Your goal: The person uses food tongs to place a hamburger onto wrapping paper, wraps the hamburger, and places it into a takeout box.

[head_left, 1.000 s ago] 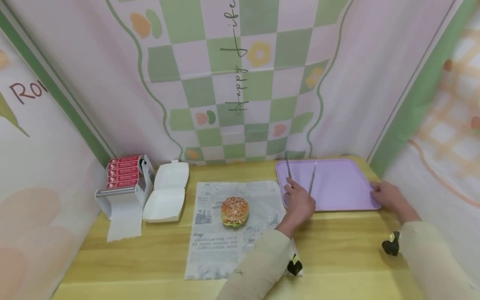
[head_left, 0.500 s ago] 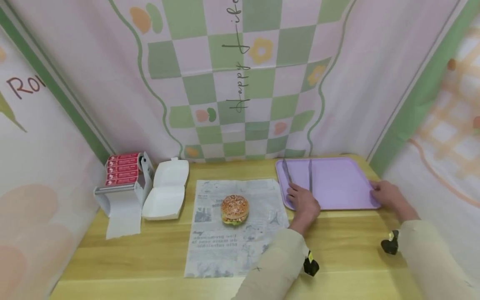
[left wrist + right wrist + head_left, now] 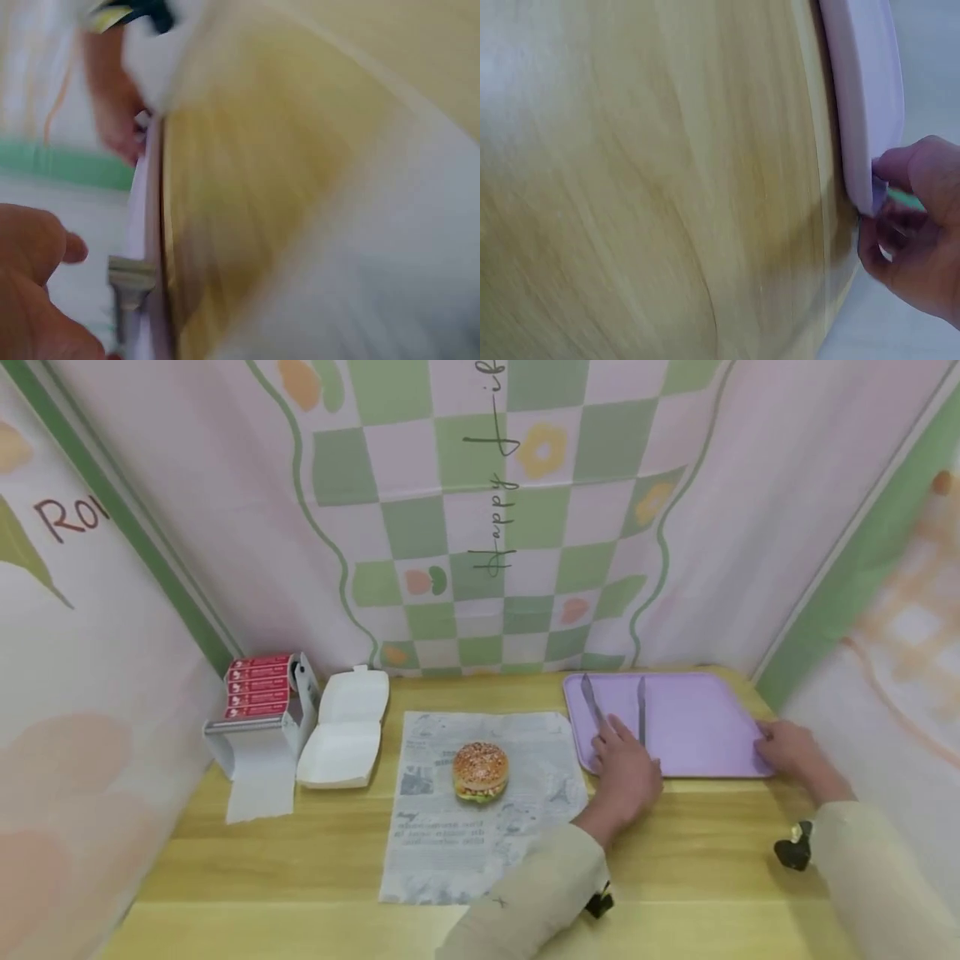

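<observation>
A pair of slim metal tongs lies over the left part of the purple tray, its two arms spread apart. My left hand covers the near end of the tongs, with fingertips on the left arm. In the left wrist view, the flat metal end of the tongs shows beside the fingers at the tray's front edge. My right hand pinches the tray's right front corner; the right wrist view shows thumb and fingers around its rim.
A sesame-bun burger sits on newspaper-print wrapping paper left of the tray. Further left are an open white clamshell box and a dispenser with a roll of red labels. Curtains stand behind the wooden table.
My left hand has shifted slightly right and lower, and the tongs' tips have come down toward the tray. My right hand keeps its hold on the corner. The head view has shifted a little.
</observation>
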`<state>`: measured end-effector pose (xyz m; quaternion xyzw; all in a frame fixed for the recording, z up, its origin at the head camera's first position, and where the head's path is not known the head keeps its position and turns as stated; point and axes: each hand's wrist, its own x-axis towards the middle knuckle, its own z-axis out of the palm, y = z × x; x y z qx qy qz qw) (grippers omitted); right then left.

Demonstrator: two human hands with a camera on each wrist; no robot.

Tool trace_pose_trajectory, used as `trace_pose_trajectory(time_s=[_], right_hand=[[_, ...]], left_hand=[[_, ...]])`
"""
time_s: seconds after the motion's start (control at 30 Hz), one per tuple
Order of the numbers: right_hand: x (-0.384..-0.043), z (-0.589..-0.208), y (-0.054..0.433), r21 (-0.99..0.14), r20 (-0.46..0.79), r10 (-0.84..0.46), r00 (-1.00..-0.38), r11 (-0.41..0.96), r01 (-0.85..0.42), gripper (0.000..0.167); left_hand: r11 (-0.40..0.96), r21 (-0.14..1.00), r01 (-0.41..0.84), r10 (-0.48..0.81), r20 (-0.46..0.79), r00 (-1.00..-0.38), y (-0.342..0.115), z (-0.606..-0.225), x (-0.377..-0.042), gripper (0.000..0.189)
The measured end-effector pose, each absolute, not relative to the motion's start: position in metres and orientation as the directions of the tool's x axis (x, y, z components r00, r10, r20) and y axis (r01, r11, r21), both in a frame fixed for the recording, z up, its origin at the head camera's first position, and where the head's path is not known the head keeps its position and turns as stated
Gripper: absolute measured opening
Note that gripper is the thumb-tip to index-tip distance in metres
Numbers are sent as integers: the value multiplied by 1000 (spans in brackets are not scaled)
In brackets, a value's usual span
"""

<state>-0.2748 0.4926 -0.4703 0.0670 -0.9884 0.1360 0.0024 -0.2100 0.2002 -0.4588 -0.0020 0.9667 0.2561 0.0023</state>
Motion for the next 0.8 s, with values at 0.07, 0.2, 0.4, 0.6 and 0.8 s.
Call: trace_pose_trajectory(time_s=[0.07, 0.2, 0.4, 0.6, 0.8], right_hand=[[-275, -469, 486, -234, 107, -109, -988, 963, -132, 24], [-278, -460, 457, -241, 247, -75, -966, 961, -136, 34], [-292, -431, 375, -296, 390, -177, -904, 905, -305, 37], [-303, -404, 296, -354, 402, -318, -859, 811, -466, 31], [-326, -389, 218, -379, 188, -558, -809, 718, -584, 33]], left_hand=[[912, 377, 162, 158, 43, -987, 184, -454, -197, 90], [880, 288, 378, 365, 98, -926, 139, -435, -174, 83], [716, 443, 540, 542, 136, -829, 34, -397, -156, 46], [650, 613, 449, 417, 207, -885, -70, -391, -168, 25], [796, 585, 154, 165, 34, -986, -130, -417, -183, 37]])
